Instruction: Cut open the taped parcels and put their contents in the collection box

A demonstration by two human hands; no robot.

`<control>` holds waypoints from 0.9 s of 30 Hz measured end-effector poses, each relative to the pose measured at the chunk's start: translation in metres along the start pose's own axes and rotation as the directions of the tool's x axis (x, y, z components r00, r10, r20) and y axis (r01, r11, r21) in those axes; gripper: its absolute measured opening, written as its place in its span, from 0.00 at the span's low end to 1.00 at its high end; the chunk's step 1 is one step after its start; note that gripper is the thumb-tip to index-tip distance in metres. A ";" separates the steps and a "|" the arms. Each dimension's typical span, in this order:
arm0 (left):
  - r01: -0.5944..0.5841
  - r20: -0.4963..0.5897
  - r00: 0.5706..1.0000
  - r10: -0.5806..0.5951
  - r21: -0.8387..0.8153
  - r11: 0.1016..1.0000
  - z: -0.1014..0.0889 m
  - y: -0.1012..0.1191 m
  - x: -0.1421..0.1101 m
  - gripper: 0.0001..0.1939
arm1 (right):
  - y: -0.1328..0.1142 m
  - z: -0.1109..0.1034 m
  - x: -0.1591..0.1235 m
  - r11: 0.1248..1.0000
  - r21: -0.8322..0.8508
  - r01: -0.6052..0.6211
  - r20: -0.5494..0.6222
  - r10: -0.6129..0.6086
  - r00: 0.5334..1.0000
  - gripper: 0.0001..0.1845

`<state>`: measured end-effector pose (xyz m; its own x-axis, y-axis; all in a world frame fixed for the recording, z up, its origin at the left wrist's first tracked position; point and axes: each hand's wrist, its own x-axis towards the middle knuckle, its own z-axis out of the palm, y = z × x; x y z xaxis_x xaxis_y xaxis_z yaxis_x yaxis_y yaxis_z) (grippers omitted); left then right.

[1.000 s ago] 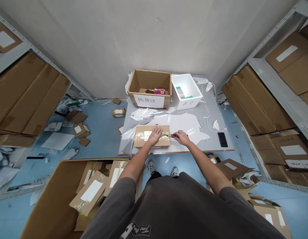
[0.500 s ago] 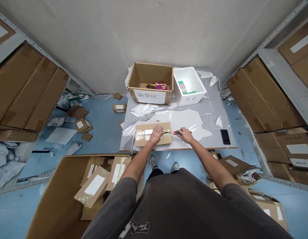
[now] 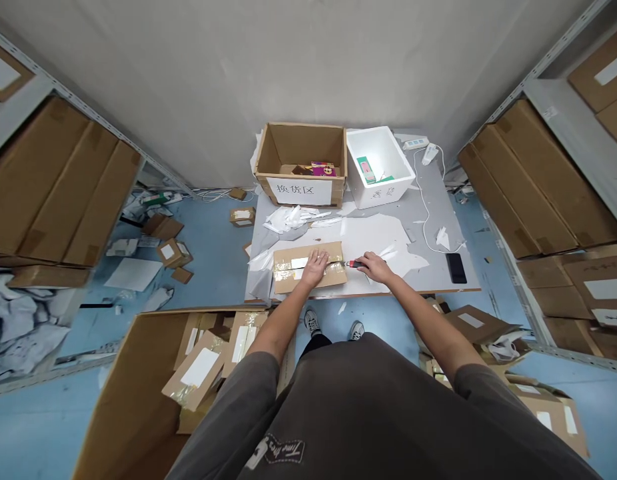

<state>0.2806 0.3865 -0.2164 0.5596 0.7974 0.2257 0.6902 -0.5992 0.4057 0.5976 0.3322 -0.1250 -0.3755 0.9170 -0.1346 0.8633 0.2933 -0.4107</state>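
A flat cardboard box (image 3: 284, 283) with clear tape and a white label lies near the front edge of the table. My left hand (image 3: 315, 267) rests flat on its top with the fingers stretched out. My right hand (image 3: 375, 267) is closed around a red and black utility knife (image 3: 356, 264). The knife points left, its tip at the box's right end along the taped seam. How deep the blade sits I cannot tell.
Behind stand a labelled cardboard carton (image 3: 301, 191) and a white foam box (image 3: 381, 193). A phone (image 3: 456, 268) and torn paper (image 3: 288, 218) lie on the table (image 3: 433, 213). A large open carton (image 3: 113, 400) of parcels is at left; shelves flank both sides.
The whole view has shifted slightly. The knife stays at the box's right end in my right hand, and my left hand keeps its place on the box.
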 end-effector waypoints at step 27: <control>0.064 0.012 0.998 -0.064 -0.021 0.998 -0.006 0.009 0.003 0.23 | 0.000 -0.003 0.009 0.995 -0.101 -0.008 0.007 0.009 1.000 0.20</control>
<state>0.2858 0.3841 -0.2063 0.5199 0.8332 0.1884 0.7148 -0.5450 0.4383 0.5952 0.3415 -0.1234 -0.3703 0.9176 -0.1447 0.8959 0.3116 -0.3166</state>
